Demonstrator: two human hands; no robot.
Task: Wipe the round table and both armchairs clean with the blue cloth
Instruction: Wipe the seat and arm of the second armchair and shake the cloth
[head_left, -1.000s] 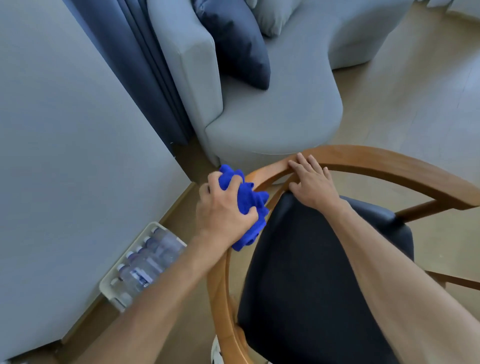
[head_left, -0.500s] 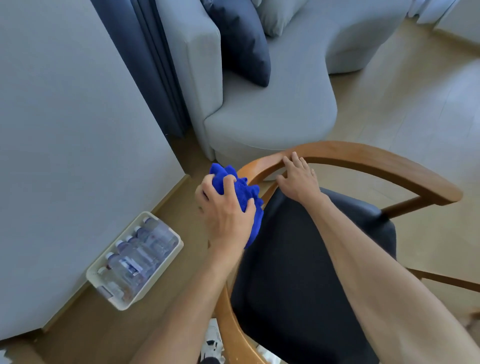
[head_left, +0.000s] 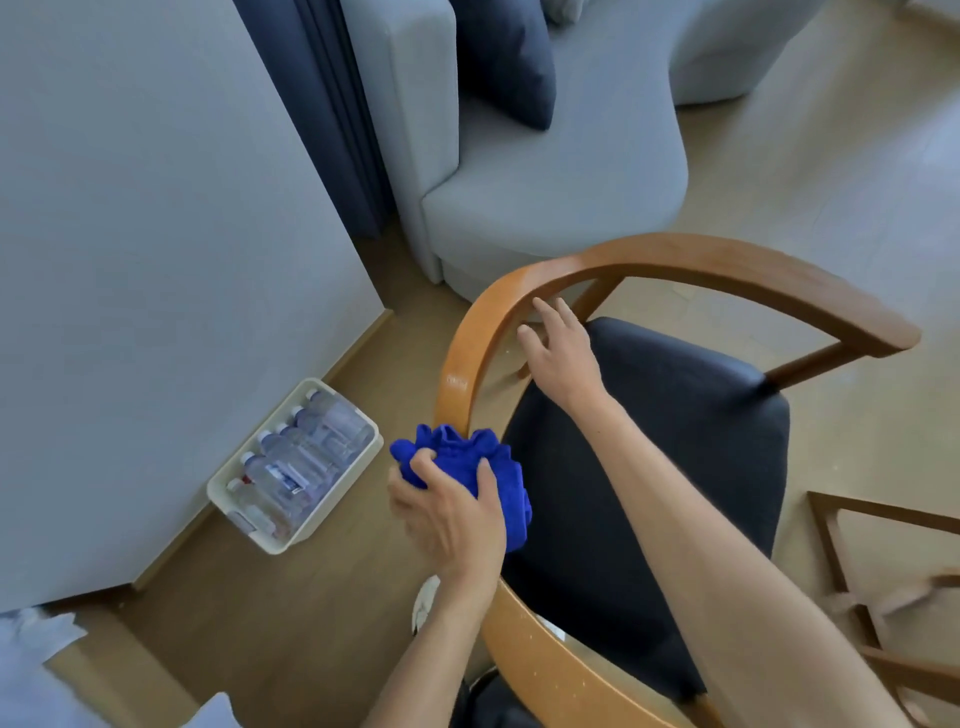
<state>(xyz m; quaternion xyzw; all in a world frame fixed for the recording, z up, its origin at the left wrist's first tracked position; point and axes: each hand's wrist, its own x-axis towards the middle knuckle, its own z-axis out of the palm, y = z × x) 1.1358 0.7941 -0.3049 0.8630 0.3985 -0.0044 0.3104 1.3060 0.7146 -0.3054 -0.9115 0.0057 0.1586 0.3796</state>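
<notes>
An armchair with a curved wooden rail (head_left: 675, 260) and a dark seat cushion (head_left: 675, 447) fills the middle of the head view. My left hand (head_left: 452, 514) is closed on the bunched blue cloth (head_left: 462, 457), pressing it against the rail's left side, low toward me. My right hand (head_left: 561, 353) hovers with fingers spread just inside the rail's bend, over the cushion's far left corner. The round table is out of sight.
A white bin of water bottles (head_left: 296, 467) stands on the floor by the grey wall, left of the chair. A grey sofa (head_left: 550, 192) with a dark cushion (head_left: 509, 57) sits behind it. Another wooden frame (head_left: 831, 525) shows at the right edge.
My left hand has slid the cloth down the rail's left side toward me. My right hand has come off the rail and now hovers just inside it.
</notes>
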